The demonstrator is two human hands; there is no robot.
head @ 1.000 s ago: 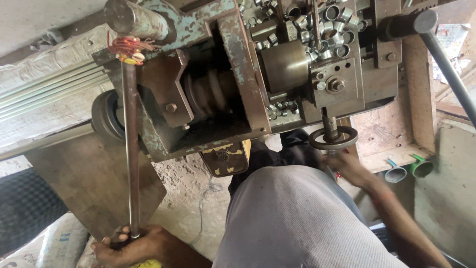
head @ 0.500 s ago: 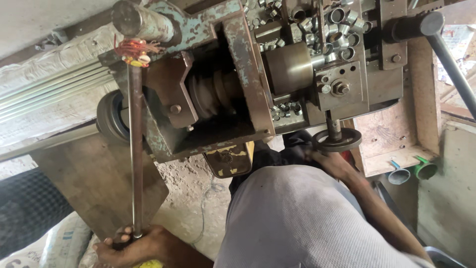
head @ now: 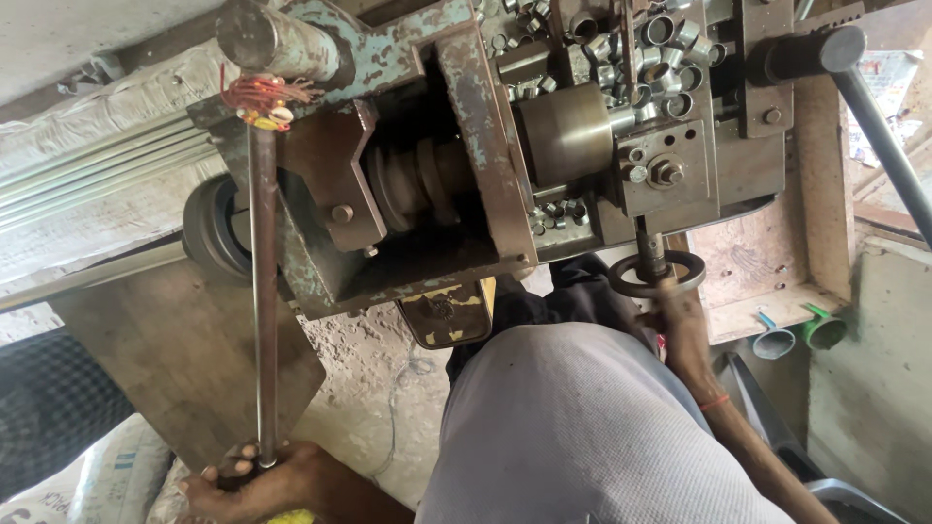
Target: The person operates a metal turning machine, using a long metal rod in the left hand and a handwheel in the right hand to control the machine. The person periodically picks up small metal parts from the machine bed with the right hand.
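— Where are the hands?

— The left hand [head: 254, 477] is at the bottom left of the frame, its fingers [head: 216, 477] clamped round the lower end of a long steel lever [head: 262, 320]. The lever runs straight up to the upper left, where red thread [head: 260, 97] is wound about its top, beside a thick grey shaft [head: 277, 44].

— And the other?

— The right hand [head: 677, 303] is right of centre, at a small round handwheel [head: 657, 274] under the machine [head: 466, 165]. It touches the wheel's rim; I cannot tell whether the fingers are closed on it.

— What else shows?

— A brass-coloured drum [head: 566, 133] in the upper middle, loose metal rings [head: 670, 53] heaped along the top, a black pulley [head: 212, 228] at left. Two funnels, blue [head: 774, 340] and green [head: 823, 330], lie at the right edge. The person's grey-clad knee [head: 573, 427] fills the lower centre.
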